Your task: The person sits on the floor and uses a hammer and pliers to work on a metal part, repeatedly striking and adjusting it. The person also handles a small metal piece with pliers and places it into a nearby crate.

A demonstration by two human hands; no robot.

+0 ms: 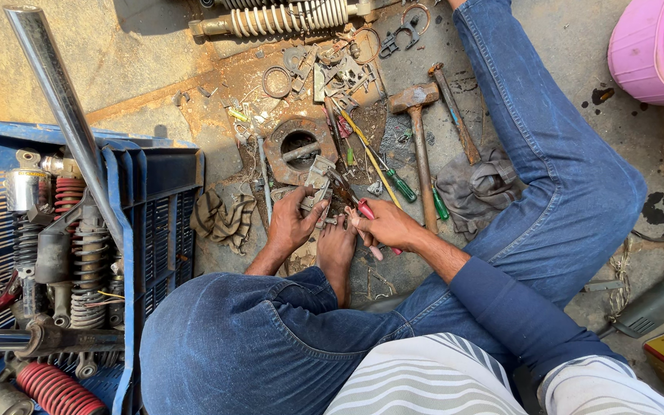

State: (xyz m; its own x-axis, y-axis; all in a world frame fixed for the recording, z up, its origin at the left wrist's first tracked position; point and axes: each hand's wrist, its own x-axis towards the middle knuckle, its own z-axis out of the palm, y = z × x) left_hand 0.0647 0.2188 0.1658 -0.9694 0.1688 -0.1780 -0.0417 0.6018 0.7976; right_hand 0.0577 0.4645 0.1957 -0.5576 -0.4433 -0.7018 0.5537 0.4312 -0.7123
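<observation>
Head view: both hands closed, left [290, 223] on half-hidden metal part [318, 184], right [386, 224] on red-handled pliers [366, 211].

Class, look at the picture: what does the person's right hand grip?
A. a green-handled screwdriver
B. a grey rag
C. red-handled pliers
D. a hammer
C: the right hand closes around the red-handled pliers, whose tip meets the small metal part held by the left hand.

stained concrete floor [55, 69] bearing, at centre, a rusty ring plate [299, 146], hammer [418, 138], green-handled screwdrivers [401, 184] and grey rag [474, 188]; blue crate [159, 207] at left, pink bucket [655, 46] upper right.
</observation>
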